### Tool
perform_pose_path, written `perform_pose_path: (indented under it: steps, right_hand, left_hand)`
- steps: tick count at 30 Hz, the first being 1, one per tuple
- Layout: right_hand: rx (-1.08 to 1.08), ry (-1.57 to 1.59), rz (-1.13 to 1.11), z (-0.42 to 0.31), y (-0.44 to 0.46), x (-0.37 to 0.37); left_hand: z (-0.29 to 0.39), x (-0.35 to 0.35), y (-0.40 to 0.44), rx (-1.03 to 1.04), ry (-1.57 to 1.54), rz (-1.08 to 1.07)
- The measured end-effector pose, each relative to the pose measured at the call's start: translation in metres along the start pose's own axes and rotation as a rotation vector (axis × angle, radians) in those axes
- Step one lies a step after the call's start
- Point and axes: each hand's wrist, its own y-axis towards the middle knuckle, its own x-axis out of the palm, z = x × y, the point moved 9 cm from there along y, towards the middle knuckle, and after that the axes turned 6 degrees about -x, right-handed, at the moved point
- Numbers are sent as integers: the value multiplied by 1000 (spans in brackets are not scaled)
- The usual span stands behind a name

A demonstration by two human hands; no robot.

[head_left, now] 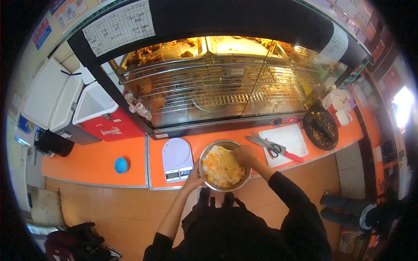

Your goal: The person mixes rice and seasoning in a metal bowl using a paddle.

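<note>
A round metal bowl (247, 176) stands at the front edge of the orange counter. Inside it is white rice (222, 175) with orange and yellowish bits over it. My left hand (194, 177) grips the bowl's left rim. My right hand (245, 155) is closed over the right side of the bowl, at the food. Whatever its fingers hold, if anything, is hidden. A white kitchen scale (177, 155) lies just left of the bowl. To the right, scissors (273, 148) with black handles and a red-handled knife (292, 156) rest on a white cutting board (300, 138).
Behind the counter (96, 161) stands a glass food warmer (196, 87) with fried pieces on trays. A small blue bowl (121, 165) and a red cooler (111, 126) are at left. A dark stone mortar (321, 129) sits right. Another person's legs (344, 209) show at lower right.
</note>
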Motion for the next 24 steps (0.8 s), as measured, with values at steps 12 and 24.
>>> perform_pose_path:
  steps: [12, 24]
  right_hand:
    - [-530, 253, 344, -40, -56, -46]
    - [-343, 122, 146, -29, -114, -47]
  left_hand:
    - [33, -12, 16, -68, 96, -155]
    - [-9, -19, 2, -141, -4, -51]
